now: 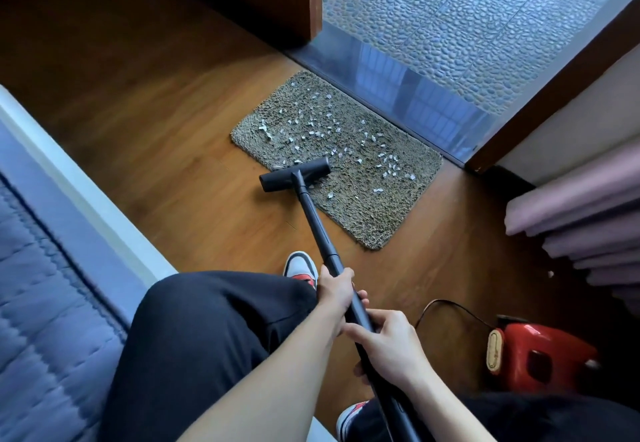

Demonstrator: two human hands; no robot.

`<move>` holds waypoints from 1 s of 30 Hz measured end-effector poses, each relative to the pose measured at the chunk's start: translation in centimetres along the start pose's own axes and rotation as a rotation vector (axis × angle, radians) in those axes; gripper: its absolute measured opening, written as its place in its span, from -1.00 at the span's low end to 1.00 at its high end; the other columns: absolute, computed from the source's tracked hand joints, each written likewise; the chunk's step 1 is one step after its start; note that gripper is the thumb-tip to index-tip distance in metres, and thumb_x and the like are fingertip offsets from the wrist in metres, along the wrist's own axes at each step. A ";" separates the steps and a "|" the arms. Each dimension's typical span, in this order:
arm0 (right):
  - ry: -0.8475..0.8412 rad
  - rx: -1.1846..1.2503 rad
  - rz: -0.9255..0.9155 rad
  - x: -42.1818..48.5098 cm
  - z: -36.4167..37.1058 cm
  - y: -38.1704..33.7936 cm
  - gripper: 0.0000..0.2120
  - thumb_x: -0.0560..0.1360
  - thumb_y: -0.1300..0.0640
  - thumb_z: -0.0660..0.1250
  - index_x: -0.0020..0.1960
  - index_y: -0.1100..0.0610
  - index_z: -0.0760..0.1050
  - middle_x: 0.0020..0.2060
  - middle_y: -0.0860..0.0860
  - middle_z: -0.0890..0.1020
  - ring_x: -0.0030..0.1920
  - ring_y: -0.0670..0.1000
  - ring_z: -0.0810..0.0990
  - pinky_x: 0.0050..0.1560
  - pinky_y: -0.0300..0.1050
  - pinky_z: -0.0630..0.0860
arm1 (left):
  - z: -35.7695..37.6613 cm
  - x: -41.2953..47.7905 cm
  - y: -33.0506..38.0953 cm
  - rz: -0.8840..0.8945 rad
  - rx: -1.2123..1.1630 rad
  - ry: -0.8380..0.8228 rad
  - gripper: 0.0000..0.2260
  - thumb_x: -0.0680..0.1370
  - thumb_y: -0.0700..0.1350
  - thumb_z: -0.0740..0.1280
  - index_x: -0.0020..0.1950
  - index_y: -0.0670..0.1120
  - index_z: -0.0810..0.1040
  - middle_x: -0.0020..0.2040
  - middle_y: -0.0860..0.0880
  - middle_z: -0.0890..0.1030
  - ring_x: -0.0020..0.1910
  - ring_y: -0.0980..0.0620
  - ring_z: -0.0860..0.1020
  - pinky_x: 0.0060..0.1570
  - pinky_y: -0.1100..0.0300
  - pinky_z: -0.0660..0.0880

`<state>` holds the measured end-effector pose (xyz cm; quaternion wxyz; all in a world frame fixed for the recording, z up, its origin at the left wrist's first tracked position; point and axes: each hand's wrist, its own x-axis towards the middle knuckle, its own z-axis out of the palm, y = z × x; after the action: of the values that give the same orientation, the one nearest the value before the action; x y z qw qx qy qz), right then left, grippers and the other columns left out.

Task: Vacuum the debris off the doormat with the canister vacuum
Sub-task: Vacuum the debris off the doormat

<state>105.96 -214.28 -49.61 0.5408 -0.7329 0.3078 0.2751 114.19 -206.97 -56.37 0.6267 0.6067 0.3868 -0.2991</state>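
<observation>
Dozens of pale paper scraps (311, 132) lie scattered over the shaggy grey-brown doormat (363, 206), thickest across its far half and thinning toward its 4 o'clock end. The doormat sits at the centre of the head view on the wooden floor (156, 112). Its long axis runs from about 10 to 4 o'clock, parallel to and just beside the dark door threshold (415, 95). Beyond the threshold, toward 1 o'clock, is a pebbled floor (485, 26).

The red canister vacuum (540, 355) stands on the floor at 4 o'clock, well apart from the doormat. Its body is closed, so what it holds cannot be seen. A black cord (450, 306) loops from it toward the hands.

The black wand (317, 223) rises from 6 o'clock and points toward 11 o'clock. It ends in the floor nozzle (294, 173), whose bar lies crosswise from roughly 8 to 2 o'clock. The nozzle straddles the doormat's near long edge, its right half on the pile and its left half over bare wood.

The left hand (334, 291) grips the wand higher up, fingers wrapped round it. The right hand (391, 341) holds it just behind, fingers curled round the tube with the thumb along the top.

A blue quilted bed (52, 303) fills 8 o'clock, and pink pleated fabric (571, 206) hangs at 3 o'clock.
</observation>
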 end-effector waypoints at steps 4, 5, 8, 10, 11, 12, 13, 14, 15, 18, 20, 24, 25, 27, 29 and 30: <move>-0.007 -0.048 -0.032 2.4 1.0 -1.2 -0.89 0.49 0.12 0.46 -0.10 0.17 0.64 -0.52 0.01 0.57 -0.46 0.22 0.70 -0.49 -0.01 0.62 | -0.6 2.2 1.6 -0.002 -0.009 0.027 -0.76 0.63 -0.23 0.22 0.30 -0.15 0.35 -0.24 -0.15 0.42 -0.55 0.02 0.47 -0.56 0.23 0.48; -0.007 -0.053 -0.037 2.9 1.2 -1.6 -0.88 0.49 0.12 0.46 -0.11 0.18 0.64 -0.51 0.00 0.57 -0.45 0.22 0.70 -0.47 0.03 0.64 | -0.8 2.8 2.1 -0.003 -0.014 0.035 -0.76 0.62 -0.23 0.22 0.29 -0.14 0.35 -0.24 -0.16 0.42 -0.55 0.02 0.48 -0.56 0.23 0.49; -0.010 -0.077 -0.048 4.7 1.7 -2.5 -0.87 0.48 0.09 0.47 -0.12 0.16 0.66 -0.47 0.03 0.60 -0.46 0.18 0.71 -0.39 0.13 0.69 | -1.1 4.2 3.5 -0.010 -0.039 0.041 -0.77 0.63 -0.22 0.22 0.26 -0.05 0.31 -0.24 -0.16 0.42 -0.49 0.00 0.48 -0.56 0.23 0.48; -0.009 -0.085 -0.053 5.9 1.9 -2.9 -0.86 0.46 0.06 0.48 -0.15 0.14 0.66 -0.47 0.03 0.63 -0.44 0.16 0.72 -0.32 0.21 0.69 | -1.2 5.1 4.2 -0.013 -0.029 0.042 -0.73 0.63 -0.20 0.22 0.32 -0.05 0.31 -0.24 -0.15 0.44 -0.48 0.00 0.50 -0.54 0.22 0.49; -0.010 -0.090 -0.058 6.4 2.0 -3.1 -0.84 0.45 0.03 0.49 -0.16 0.13 0.66 -0.47 0.04 0.64 -0.43 0.16 0.72 -0.30 0.23 0.69 | -1.3 5.5 4.6 -0.013 -0.020 0.045 -0.69 0.63 -0.19 0.23 0.37 -0.07 0.31 -0.24 -0.14 0.45 -0.50 0.00 0.50 -0.54 0.21 0.49; -0.011 -0.092 -0.060 6.8 2.1 -3.4 -0.83 0.45 0.02 0.49 -0.17 0.13 0.66 -0.47 0.05 0.64 -0.42 0.17 0.72 -0.29 0.24 0.69 | -1.3 6.0 4.9 -0.012 -0.009 0.046 -0.65 0.63 -0.18 0.23 0.40 -0.08 0.31 -0.25 -0.14 0.46 -0.52 0.01 0.51 -0.53 0.21 0.49; -0.016 -0.084 -0.058 7.2 2.2 -3.7 -0.83 0.45 0.03 0.48 -0.17 0.14 0.66 -0.47 0.07 0.65 -0.42 0.19 0.72 -0.28 0.24 0.69 | -1.4 6.3 5.3 -0.011 -0.006 0.048 -0.65 0.62 -0.19 0.23 0.41 -0.09 0.31 -0.27 -0.13 0.46 -0.54 0.02 0.50 -0.54 0.22 0.48; -0.023 -0.071 -0.055 7.5 2.3 -4.1 -0.84 0.46 0.05 0.47 -0.16 0.16 0.65 -0.48 0.09 0.64 -0.42 0.22 0.71 -0.29 0.23 0.69 | -1.3 6.7 5.7 -0.006 -0.011 0.053 -0.68 0.62 -0.19 0.23 0.37 -0.11 0.33 -0.29 -0.13 0.46 -0.56 0.02 0.49 -0.55 0.23 0.47; -0.028 -0.059 -0.053 7.8 2.3 -4.6 -0.84 0.47 0.07 0.47 -0.16 0.17 0.65 -0.49 0.10 0.64 -0.42 0.25 0.71 -0.31 0.21 0.70 | -1.3 7.0 6.2 0.000 -0.016 0.058 -0.73 0.63 -0.20 0.23 0.32 -0.13 0.35 -0.31 -0.12 0.45 -0.57 0.01 0.48 -0.57 0.24 0.46; -0.033 -0.029 -0.050 8.9 2.4 -6.0 -0.80 0.47 0.08 0.48 -0.12 0.24 0.64 -0.51 0.12 0.62 -0.39 0.33 0.70 -0.36 0.12 0.67 | -1.3 8.0 7.7 0.007 -0.004 0.056 -0.80 0.63 -0.21 0.22 0.25 -0.14 0.33 -0.29 -0.15 0.45 -0.59 0.00 0.45 -0.59 0.25 0.44; -0.034 -0.008 -0.043 9.6 2.6 -6.7 -0.80 0.46 0.07 0.49 -0.13 0.23 0.66 -0.50 0.11 0.61 -0.37 0.34 0.71 -0.38 0.07 0.65 | -1.4 8.6 8.5 0.013 0.015 0.062 -0.79 0.63 -0.21 0.22 0.25 -0.14 0.32 -0.28 -0.17 0.46 -0.58 -0.01 0.45 -0.60 0.25 0.44; -0.046 0.035 -0.033 10.4 2.8 -7.2 -0.84 0.45 0.06 0.50 -0.16 0.17 0.68 -0.51 0.08 0.62 -0.33 0.36 0.71 -0.37 0.04 0.66 | -1.4 9.3 9.3 0.015 0.043 0.060 -0.75 0.63 -0.20 0.21 0.30 -0.14 0.31 -0.27 -0.17 0.49 -0.54 -0.02 0.46 -0.60 0.26 0.44; -0.048 0.039 -0.030 10.4 2.7 -7.2 -0.84 0.46 0.06 0.50 -0.15 0.17 0.68 -0.50 0.08 0.62 -0.32 0.37 0.71 -0.35 0.07 0.67 | -1.4 9.3 9.3 0.013 0.051 0.055 -0.74 0.63 -0.20 0.21 0.31 -0.13 0.31 -0.27 -0.17 0.49 -0.54 -0.02 0.46 -0.60 0.25 0.44; -0.042 0.038 -0.015 10.0 2.5 -6.8 -0.82 0.47 0.06 0.49 -0.12 0.19 0.68 -0.48 0.11 0.64 -0.31 0.38 0.71 -0.33 0.11 0.68 | -1.2 9.2 8.7 0.008 0.068 0.058 -0.70 0.63 -0.20 0.21 0.35 -0.12 0.29 -0.28 -0.16 0.48 -0.54 -0.01 0.48 -0.59 0.25 0.45; -0.036 0.039 -0.007 9.1 2.3 -6.1 -0.82 0.49 0.08 0.49 -0.09 0.22 0.67 -0.47 0.12 0.64 -0.32 0.38 0.71 -0.36 0.10 0.67 | -1.1 8.5 7.9 0.001 0.067 0.050 -0.66 0.63 -0.20 0.21 0.40 -0.12 0.27 -0.28 -0.15 0.47 -0.55 0.00 0.48 -0.59 0.24 0.45; -0.032 0.041 -0.005 8.6 2.1 -5.7 -0.83 0.49 0.09 0.49 -0.09 0.22 0.67 -0.47 0.11 0.63 -0.34 0.37 0.71 -0.40 0.07 0.66 | -1.0 8.0 7.4 -0.007 0.073 0.046 -0.64 0.63 -0.19 0.21 0.42 -0.12 0.26 -0.29 -0.15 0.48 -0.57 0.01 0.48 -0.59 0.24 0.45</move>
<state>115.74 -212.26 -53.01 0.5611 -0.7180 0.3027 0.2793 124.47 -204.56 -59.19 0.5941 0.6344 0.3922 -0.3013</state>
